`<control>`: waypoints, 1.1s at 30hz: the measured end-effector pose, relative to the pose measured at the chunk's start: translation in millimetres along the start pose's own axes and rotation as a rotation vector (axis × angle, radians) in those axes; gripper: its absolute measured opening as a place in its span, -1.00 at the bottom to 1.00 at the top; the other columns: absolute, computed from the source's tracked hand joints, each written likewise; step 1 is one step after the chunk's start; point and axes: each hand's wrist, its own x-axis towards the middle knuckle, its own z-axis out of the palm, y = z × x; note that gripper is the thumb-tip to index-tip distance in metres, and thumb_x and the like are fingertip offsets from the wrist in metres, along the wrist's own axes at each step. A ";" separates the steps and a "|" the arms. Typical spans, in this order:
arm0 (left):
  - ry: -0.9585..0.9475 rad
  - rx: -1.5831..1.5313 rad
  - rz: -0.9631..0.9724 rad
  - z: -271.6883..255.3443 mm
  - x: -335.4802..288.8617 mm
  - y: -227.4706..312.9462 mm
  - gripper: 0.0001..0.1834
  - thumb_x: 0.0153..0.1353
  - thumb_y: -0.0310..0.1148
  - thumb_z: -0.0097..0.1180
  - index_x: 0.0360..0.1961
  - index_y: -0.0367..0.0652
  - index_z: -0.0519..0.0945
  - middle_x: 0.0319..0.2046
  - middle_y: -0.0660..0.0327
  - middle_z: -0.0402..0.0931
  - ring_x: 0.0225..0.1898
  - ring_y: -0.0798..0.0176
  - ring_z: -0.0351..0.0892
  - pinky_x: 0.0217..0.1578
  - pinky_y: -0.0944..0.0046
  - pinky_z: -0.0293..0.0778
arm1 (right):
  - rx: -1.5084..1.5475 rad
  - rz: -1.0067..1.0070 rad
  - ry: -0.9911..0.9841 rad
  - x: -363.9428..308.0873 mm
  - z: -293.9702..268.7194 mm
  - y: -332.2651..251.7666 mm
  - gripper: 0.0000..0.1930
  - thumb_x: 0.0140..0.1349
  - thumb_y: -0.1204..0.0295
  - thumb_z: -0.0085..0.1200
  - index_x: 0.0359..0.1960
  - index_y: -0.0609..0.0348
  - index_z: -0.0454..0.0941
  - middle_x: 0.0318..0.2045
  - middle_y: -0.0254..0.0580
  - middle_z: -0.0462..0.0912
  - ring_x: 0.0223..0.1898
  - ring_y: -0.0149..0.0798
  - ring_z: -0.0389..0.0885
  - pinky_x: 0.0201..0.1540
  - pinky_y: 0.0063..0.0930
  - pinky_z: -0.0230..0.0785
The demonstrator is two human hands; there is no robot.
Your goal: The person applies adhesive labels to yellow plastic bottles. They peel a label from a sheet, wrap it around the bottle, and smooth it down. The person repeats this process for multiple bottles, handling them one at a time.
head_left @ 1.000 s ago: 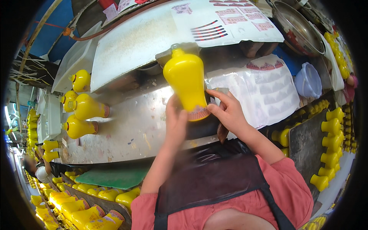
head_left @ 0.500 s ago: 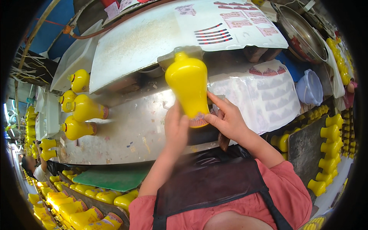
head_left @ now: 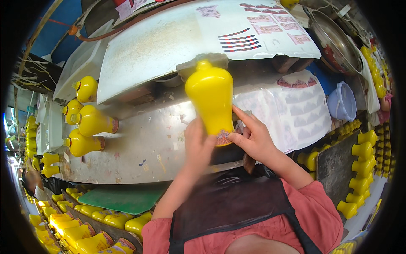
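A glossy yellow vase (head_left: 209,91) points its neck away from me, against a dull grey support (head_left: 184,67) at the upper table's edge. Round its foot runs a pink and blue patterned band (head_left: 224,139). My right hand (head_left: 256,139) grips the foot from the right, thumb on the band and forefinger stretched along the vase's side. On the other side my left hand (head_left: 196,142) is closed against the foot; it is slightly blurred, and its fingertips are partly hidden by the vase.
Several yellow vases (head_left: 93,120) lie at the left on the metal table (head_left: 135,146). Printed sheets and strips (head_left: 239,41) lie on the white upper board. A wet decal sheet (head_left: 302,106) and a pale blue bucket (head_left: 341,101) are at right. More vases fill racks below.
The whole view has shifted slightly. My left hand has moved a little at the foot, its thumb now off the band. The right hand keeps its grip.
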 end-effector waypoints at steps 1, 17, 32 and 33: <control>0.022 -0.006 0.014 2.1 0.0 0.5 -0.28 0.34 -0.21 0.03 0.46 -0.35 0.26 0.32 -0.18 0.34 0.36 -0.23 0.25 0.40 -0.10 0.10 | -0.013 0.011 -0.004 -0.4 0.9 0.4 -0.23 0.22 0.38 0.33 0.48 0.17 0.33 -0.18 -0.25 0.49 -0.52 -0.58 0.31 -0.40 -0.65 0.26; 0.064 0.071 -0.013 11.8 1.6 13.4 -0.31 0.33 -0.19 -0.01 0.42 -0.30 0.29 0.30 -0.20 0.34 0.35 -0.26 0.24 0.41 -0.13 0.06 | 0.016 -0.060 0.074 4.2 8.0 6.1 -0.23 0.15 0.43 0.38 0.45 0.11 0.39 -0.28 -0.34 0.45 -0.51 -0.58 0.30 -0.41 -0.63 0.25; 0.070 0.035 -0.012 9.7 3.2 5.8 -0.26 0.43 -0.20 -0.15 0.53 -0.38 0.10 0.39 -0.14 0.25 0.43 -0.13 0.16 0.46 -0.02 0.00 | 0.146 -0.134 0.027 8.0 8.2 25.9 -0.33 0.30 0.30 0.22 0.43 0.21 0.36 0.15 0.15 0.58 0.11 -0.05 0.62 0.16 -0.31 0.45; 0.070 0.049 -0.023 10.8 4.3 6.1 -0.26 0.43 -0.19 -0.15 0.53 -0.38 0.10 0.39 -0.15 0.25 0.43 -0.14 0.15 0.46 -0.02 -0.01 | 0.133 -0.126 0.042 8.3 9.9 25.9 -0.31 0.28 0.28 0.23 0.43 0.20 0.36 0.15 0.16 0.58 0.09 -0.03 0.63 0.16 -0.30 0.46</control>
